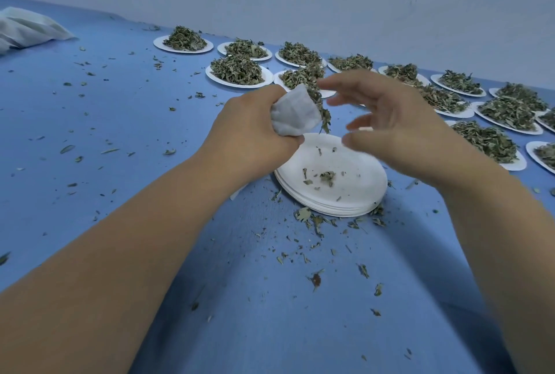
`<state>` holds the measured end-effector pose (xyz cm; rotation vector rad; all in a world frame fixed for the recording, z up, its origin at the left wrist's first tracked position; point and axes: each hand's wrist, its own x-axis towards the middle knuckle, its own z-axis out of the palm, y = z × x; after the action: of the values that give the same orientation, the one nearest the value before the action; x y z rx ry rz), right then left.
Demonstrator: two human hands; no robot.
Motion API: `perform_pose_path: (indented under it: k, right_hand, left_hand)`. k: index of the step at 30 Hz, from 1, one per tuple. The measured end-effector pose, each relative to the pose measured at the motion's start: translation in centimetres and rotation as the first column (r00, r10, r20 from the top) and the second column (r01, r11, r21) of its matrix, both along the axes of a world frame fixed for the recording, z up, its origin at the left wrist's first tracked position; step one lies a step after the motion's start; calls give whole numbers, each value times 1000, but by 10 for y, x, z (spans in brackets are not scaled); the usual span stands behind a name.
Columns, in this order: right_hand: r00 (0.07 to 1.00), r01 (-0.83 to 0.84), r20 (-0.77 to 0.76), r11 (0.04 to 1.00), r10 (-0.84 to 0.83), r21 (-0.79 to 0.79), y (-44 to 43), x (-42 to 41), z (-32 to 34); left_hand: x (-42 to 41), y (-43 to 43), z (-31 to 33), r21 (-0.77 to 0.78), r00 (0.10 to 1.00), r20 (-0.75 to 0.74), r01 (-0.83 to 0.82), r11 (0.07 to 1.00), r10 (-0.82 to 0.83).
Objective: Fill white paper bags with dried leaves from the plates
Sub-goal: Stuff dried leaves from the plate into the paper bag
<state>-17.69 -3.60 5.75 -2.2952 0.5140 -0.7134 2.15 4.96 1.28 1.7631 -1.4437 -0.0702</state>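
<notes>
My left hand (252,130) grips a small white paper bag (295,113) stuffed with dried leaves (319,103); some leaves stick out of its mouth on the right side. The bag hangs just above a stack of white plates (354,193) whose top plate holds only a few leaf scraps. My right hand (387,130) hovers to the right of the bag with fingers spread and relaxed, holding nothing and slightly blurred.
Several white plates heaped with dried leaves, such as one (238,71) at the back and one (486,140) at the right, line the far side of the blue table (120,133). Leaf crumbs litter the table. A white cloth bundle (27,28) lies far left.
</notes>
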Motion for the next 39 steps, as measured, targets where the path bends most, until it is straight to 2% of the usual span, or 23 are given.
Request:
perform_pose_path:
  k: [3, 7, 11, 17, 19, 24, 29, 32, 34, 37, 39]
  right_hand:
    - [996, -25, -87, 998, 19, -63, 1, -5, -7]
    - [996, 72, 48, 995, -69, -67, 8, -5, -11]
    - [989, 77, 136, 994, -67, -73, 9, -2, -10]
    - [987, 128, 109, 984, -115, -127, 10, 6, -10]
    - [984, 136, 132, 986, -122, -99, 13, 10, -13]
    - [973, 193, 164, 966, -166, -170, 11, 11, -13]
    - [993, 110, 56, 974, -101, -196, 17, 11, -16]
    - [978, 199, 95, 968, -186, -155, 10, -1, -11]
    - [972, 225, -20, 956, -233, -187, 7, -7, -11]
    - [911, 110, -368, 970, -186, -218, 10, -6, -19]
    - [878, 63, -452, 975, -157, -215, 12, 0, -26]
  left_hand:
    - [0, 0, 0, 28, 1000, 4, 24, 999, -24]
    - [-2, 0, -1, 69, 997, 59, 38, 997, -43]
    - [-2, 0, -2, 66, 991, 99, 85, 994, -91]
    - [-4, -1, -6, 63, 970, 173, 160, 985, -169]
    - [-4, -3, -8, 56, 969, 184, 157, 986, -164]
    - [2, -7, -10, -18, 980, 182, 81, 997, -77]
    - [0, -6, -9, -1, 978, 180, 105, 994, -103]
    - [12, -2, -5, -32, 985, 160, 64, 997, -58]
    - [19, -1, -2, -31, 987, 161, 27, 999, -22]
    - [22, -2, -3, 3, 981, 192, -14, 1000, 13]
    - [22, -1, -4, 11, 979, 204, -13, 1000, 11]
